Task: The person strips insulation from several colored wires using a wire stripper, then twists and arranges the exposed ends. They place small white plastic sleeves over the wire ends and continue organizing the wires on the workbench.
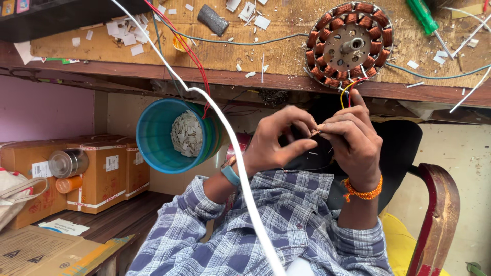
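I see my left hand (276, 140) and right hand (350, 135) meeting just below the edge of the scrap-strewn wooden surface (245, 48), fingertips of both pinched shut on thin copper-coloured wire ends (314, 132). Yellow and red leads (347, 92) run up from there to the round copper-wound motor stator (350, 43) lying on the surface above.

Left hand (279, 140), right hand (353, 138) pinch wire ends (314, 132) together below copper-wound stator (350, 43) on bench edge.
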